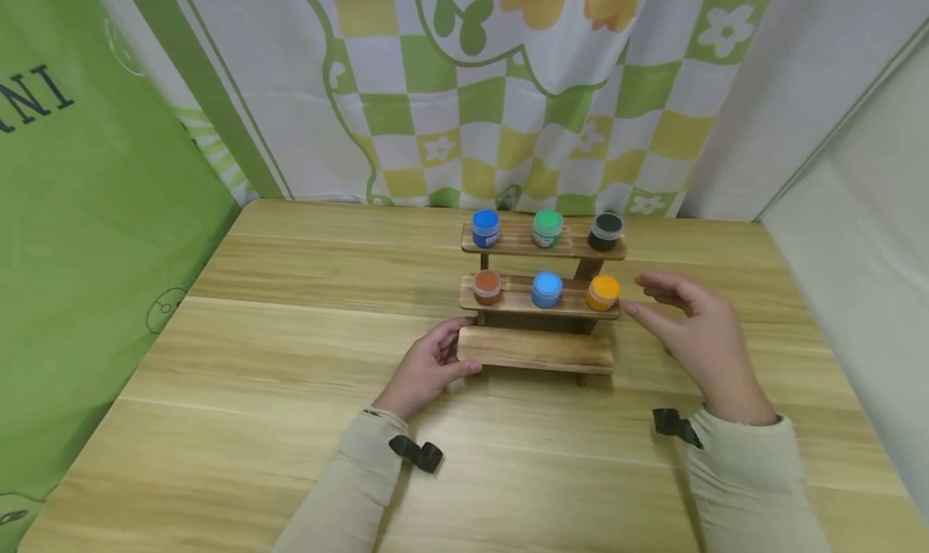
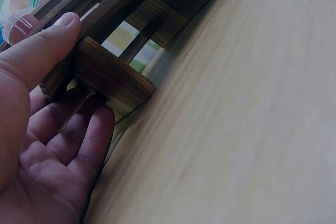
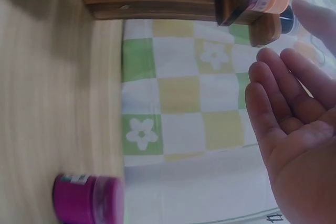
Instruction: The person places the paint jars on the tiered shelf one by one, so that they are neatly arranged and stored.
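A three-tier stand of brown wooden planks (image 1: 535, 348) is on a pale wood-grain counter (image 1: 290, 359). Left of the stand, on a bright green cloth (image 1: 109, 214), dark capitals end in "NI"; the letter before them is cut off by the picture's edge. Labels on the jars are too small or blurred to read.

The stand's top tier carries, left to right, a round dark-blue jar (image 1: 485, 229), a green jar (image 1: 547, 229) and a black jar (image 1: 606, 232). Its middle tier carries a reddish-brown jar (image 1: 487, 287), a light-blue jar (image 1: 547, 289) and an orange jar (image 1: 603, 293). In the right-wrist view, a magenta jar (image 3: 86, 199) is on the counter, apart from the stand and cut off at the bottom edge.

The left hand (image 1: 430, 365) holds the left end of the stand's lowest tier — thumb in front, fingertips partly hidden behind the wood. The right hand (image 1: 700, 327), thumb and fingers moderately spread, holds nothing — it is just beside the stand's right end, nearest the orange jar.
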The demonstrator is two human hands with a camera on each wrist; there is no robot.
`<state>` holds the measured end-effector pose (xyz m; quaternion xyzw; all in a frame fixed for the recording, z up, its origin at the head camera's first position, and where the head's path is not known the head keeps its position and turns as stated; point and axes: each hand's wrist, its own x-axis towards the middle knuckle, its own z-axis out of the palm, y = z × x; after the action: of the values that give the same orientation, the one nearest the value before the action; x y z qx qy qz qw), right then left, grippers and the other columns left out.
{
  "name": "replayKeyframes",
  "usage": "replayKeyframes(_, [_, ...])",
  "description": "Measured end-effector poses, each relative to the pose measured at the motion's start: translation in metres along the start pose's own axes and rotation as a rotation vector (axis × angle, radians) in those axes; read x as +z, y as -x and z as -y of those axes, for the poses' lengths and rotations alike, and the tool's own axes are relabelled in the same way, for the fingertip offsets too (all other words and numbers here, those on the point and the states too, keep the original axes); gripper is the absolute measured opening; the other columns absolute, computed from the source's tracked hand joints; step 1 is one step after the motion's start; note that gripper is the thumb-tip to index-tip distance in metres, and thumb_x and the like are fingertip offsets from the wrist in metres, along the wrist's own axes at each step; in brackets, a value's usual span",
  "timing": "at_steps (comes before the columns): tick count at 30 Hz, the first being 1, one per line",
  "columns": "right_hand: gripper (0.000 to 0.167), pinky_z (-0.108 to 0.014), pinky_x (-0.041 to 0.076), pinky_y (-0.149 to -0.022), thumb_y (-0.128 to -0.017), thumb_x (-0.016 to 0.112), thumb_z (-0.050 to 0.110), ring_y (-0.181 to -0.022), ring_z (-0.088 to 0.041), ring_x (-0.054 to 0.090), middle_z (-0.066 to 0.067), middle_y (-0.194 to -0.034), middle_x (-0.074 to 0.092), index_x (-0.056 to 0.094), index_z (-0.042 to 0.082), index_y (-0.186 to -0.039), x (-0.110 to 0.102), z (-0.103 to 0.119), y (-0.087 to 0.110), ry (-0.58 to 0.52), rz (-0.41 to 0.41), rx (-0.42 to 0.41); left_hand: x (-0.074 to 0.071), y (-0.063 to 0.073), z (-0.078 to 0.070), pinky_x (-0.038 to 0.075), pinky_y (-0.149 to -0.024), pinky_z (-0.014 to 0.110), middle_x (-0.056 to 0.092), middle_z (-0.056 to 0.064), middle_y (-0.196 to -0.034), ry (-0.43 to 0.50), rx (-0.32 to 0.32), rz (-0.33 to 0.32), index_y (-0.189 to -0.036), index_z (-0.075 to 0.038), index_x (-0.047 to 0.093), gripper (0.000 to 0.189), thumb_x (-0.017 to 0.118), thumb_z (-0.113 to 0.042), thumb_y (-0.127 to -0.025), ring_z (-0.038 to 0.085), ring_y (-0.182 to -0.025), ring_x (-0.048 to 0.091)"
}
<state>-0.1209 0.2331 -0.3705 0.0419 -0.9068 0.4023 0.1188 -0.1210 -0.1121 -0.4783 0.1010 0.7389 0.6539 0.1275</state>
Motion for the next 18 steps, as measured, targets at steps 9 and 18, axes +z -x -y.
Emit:
replayKeyframes(9, [0.046,-0.012,0.055,-0.060,-0.091,0.077,0.032,-0.101,0.011,0.050,-0.014,-0.126,0.067,0.067,0.006,-0.127,-0.008,-0.011,0.006,-0.007,-0.009,0.027,0.002,-0.004,-0.003,0.036,-0.116,0.038,0.048,0.009,-0.152,0.000,-0.005,0.000,-0.146,-0.015,0.050,0.068,0.080,-0.012,-0.086,0.023,-0.138,0.047])
replayKeyframes(18, [0.046,-0.012,0.057,-0.065,-0.093,0.075,0.028,-0.113,-0.028,0.061,-0.018,-0.129,0.063,0.064,0.000,-0.128,-0.014,-0.024,0.018,-0.010,0.041,0.052,0.002,0.002,0.004,0.036,-0.116,0.041,0.044,0.011,-0.154,-0.019,0.001,-0.012,-0.146,-0.015,0.050,0.069,0.082,-0.017,-0.085,0.027,-0.141,0.043])
